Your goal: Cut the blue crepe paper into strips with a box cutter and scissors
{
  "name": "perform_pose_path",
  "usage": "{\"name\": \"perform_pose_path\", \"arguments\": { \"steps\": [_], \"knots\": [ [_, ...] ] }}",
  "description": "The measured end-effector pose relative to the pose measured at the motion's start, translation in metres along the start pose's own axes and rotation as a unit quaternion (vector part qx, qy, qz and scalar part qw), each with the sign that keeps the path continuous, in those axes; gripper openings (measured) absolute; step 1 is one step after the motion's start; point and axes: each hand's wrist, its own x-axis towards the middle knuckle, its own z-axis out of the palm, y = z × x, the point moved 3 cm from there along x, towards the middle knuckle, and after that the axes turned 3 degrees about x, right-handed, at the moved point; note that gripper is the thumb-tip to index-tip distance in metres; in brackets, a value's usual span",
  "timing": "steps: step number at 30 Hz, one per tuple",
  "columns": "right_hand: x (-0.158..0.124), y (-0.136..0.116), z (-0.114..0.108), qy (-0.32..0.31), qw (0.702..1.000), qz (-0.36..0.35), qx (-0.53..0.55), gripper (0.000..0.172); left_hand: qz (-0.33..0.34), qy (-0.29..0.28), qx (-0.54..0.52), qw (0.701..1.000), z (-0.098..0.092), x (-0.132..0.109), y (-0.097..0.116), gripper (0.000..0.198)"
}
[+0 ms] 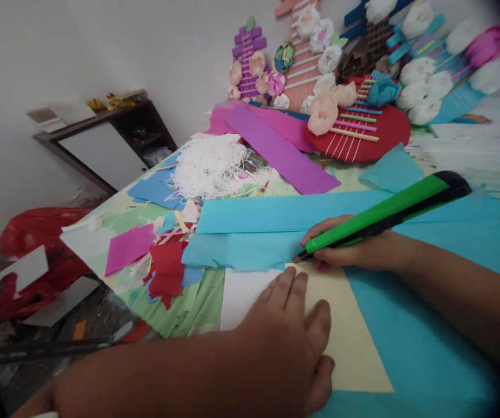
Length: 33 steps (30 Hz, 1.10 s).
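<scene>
My left hand point(282, 337) lies flat with its fingers stretched over a pale yellow sheet point(354, 348) and a white sheet point(241, 296). In my right hand point(354, 252) is a green and black utility knife point(380, 212), its tip down at the top edge of the yellow sheet, just beyond my left fingertips. A torn-edged strip of light blue paper point(232, 249) lies along the top of both sheets, with a folded blue strip point(267, 213) behind it. A larger blue sheet point(402, 325) spreads beneath and to the right.
White string point(210, 165) is heaped beyond the blue paper, beside a purple strip point(280, 151). Red scraps point(166, 270) and a magenta piece point(129, 248) lie at the left. Flower-decorated crafts, one with a red base point(389, 136), stand at the back.
</scene>
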Motion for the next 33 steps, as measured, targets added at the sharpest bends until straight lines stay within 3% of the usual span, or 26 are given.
{"name": "perform_pose_path", "arguments": {
  "steps": [15, 25, 33],
  "knots": [
    [0.0, 0.016, -0.011, -0.002, 0.998, 0.016, 0.053, 0.026, -0.012, -0.016, -0.016, 1.0, 0.002, 0.001, -0.002, 0.055],
    [-0.003, 0.0, -0.008, -0.025, 0.999, 0.009, 0.02, 0.017, -0.006, -0.002, -0.02, 1.0, 0.001, 0.0, -0.002, 0.055],
    [0.0, 0.011, -0.014, -0.015, 0.998, 0.004, 0.053, 0.021, -0.021, -0.02, -0.04, 0.999, 0.004, 0.001, -0.002, 0.054]
  ]
}}
